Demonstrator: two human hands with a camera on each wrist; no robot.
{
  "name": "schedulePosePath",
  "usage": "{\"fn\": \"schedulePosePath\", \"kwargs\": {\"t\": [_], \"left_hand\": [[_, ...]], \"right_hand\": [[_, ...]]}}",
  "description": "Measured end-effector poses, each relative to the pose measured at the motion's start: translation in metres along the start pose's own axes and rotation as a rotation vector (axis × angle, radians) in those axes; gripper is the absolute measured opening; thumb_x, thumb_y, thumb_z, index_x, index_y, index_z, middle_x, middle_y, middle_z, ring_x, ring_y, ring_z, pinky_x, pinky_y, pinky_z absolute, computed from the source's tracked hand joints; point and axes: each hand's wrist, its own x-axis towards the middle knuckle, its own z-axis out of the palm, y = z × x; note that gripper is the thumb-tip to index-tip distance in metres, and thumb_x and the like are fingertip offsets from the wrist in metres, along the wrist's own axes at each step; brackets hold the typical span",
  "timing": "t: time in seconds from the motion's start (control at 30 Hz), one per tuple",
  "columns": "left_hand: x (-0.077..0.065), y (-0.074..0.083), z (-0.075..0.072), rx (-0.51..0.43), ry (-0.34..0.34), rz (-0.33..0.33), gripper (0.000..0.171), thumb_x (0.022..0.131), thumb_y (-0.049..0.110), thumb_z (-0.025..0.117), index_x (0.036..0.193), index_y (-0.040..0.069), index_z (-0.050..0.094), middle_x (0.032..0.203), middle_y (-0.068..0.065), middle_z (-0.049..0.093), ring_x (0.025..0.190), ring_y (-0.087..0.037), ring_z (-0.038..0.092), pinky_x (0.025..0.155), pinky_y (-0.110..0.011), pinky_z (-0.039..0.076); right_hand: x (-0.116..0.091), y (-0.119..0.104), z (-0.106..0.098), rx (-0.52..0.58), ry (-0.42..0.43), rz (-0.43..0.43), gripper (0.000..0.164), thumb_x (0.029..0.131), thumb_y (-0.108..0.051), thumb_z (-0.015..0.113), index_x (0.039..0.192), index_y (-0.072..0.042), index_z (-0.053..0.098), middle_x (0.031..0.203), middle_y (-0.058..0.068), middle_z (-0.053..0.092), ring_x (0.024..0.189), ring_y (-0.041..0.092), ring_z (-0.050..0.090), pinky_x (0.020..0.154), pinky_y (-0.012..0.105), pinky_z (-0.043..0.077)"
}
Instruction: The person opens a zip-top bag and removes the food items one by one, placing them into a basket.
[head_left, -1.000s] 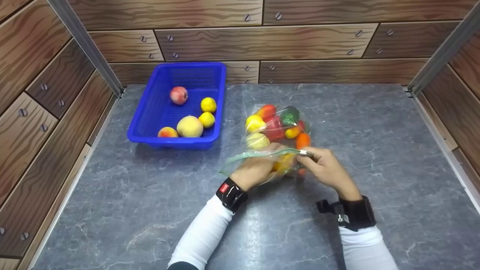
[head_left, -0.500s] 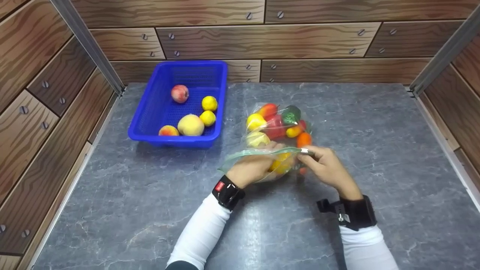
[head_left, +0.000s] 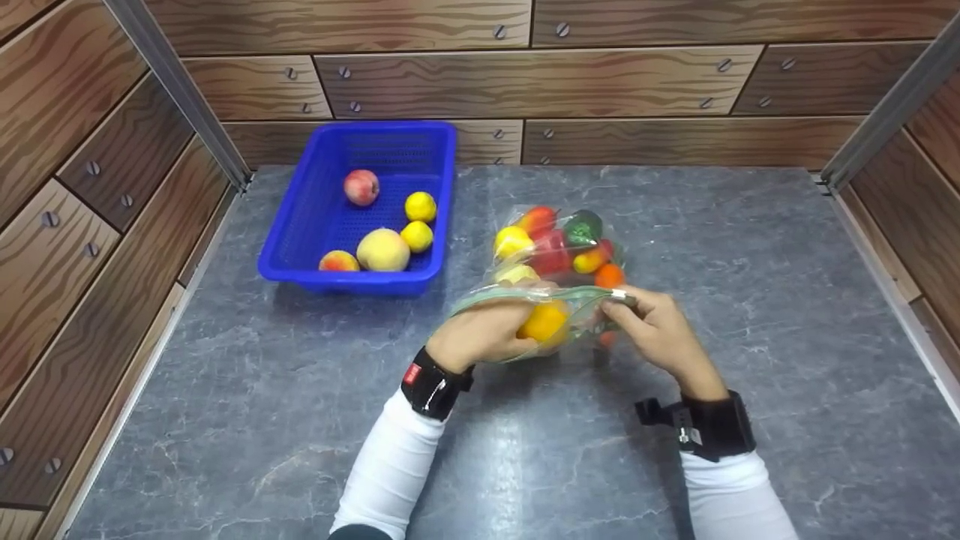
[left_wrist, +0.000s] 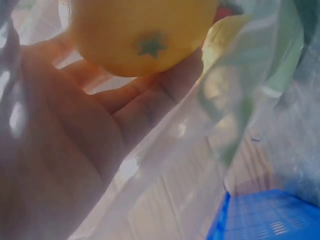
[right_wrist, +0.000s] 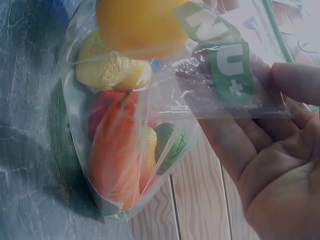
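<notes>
A clear zip bag (head_left: 486, 294) with a green-edged mouth lies on the table, filled with several fruits and vegetables. My left hand (head_left: 480, 330) is inside the bag mouth and holds an orange (head_left: 546, 322). The left wrist view shows the orange's (left_wrist: 145, 35) green star-shaped stem mark, with fingers curled beneath it. At the mouth's right end, my right hand (head_left: 660, 334) pinches the bag's edge between thumb and fingers. Deeper in the bag are a yellow fruit (head_left: 513, 242), a red pepper-like piece (head_left: 550, 253), a dark green vegetable (head_left: 583, 229) and a carrot-shaped piece (right_wrist: 116, 152).
A blue plastic basket (head_left: 281, 232) stands at the back left. In it are a red apple (head_left: 361, 187), two small yellow fruits (head_left: 420, 207), a large pale peach (head_left: 384, 251) and a smaller red-yellow fruit (head_left: 339, 261). Wood-patterned panels (head_left: 637, 82) enclose the grey table.
The left hand has shifted left and towards the bag mouth with the orange, which shows more plainly now. The right hand keeps its pinch on the bag edge, slightly higher.
</notes>
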Motion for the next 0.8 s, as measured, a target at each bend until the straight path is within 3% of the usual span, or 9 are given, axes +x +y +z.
{"fn": "schedulePosePath", "kwargs": {"t": [0.13,0.23,0.47,0.8], "left_hand": [[-0.005,0.008,-0.007,-0.002,-0.016,-0.056,0.043,0.088,0.023,0.074,0.129,0.014,0.061,0.107,0.0,0.063,0.088,-0.017,0.055,0.076,-0.03,0.048],[-0.01,0.016,-0.014,0.01,-0.017,-0.07,0.044,0.088,0.023,0.076,0.128,0.016,0.061,0.109,0.0,0.065,0.092,-0.018,0.058,0.08,-0.033,0.051],[-0.022,0.029,-0.028,0.041,0.026,-0.038,0.053,0.086,0.022,0.08,0.133,0.012,0.057,0.115,-0.004,0.068,0.096,-0.021,0.065,0.086,-0.038,0.057],[-0.036,0.041,-0.044,0.076,0.104,0.03,0.062,0.086,0.024,0.08,0.141,0.012,0.054,0.129,-0.007,0.062,0.105,-0.027,0.063,0.093,-0.038,0.055]], "right_hand": [[0.0,-0.001,-0.001,0.022,0.002,0.009,0.013,0.098,0.01,0.058,0.095,0.011,0.071,0.081,0.019,0.073,0.068,0.012,0.071,0.066,0.027,0.061],[0.0,-0.002,-0.001,0.025,0.008,0.017,0.013,0.098,0.01,0.058,0.095,0.01,0.071,0.08,0.016,0.073,0.069,0.012,0.071,0.068,0.027,0.062],[0.001,-0.001,-0.002,0.04,0.012,0.032,0.014,0.098,0.009,0.058,0.095,0.011,0.071,0.082,0.018,0.074,0.069,0.014,0.072,0.07,0.028,0.062],[0.0,-0.001,-0.001,0.039,0.052,0.043,0.013,0.096,0.014,0.057,0.097,0.014,0.07,0.083,0.017,0.073,0.07,0.009,0.071,0.066,0.025,0.061]]}}
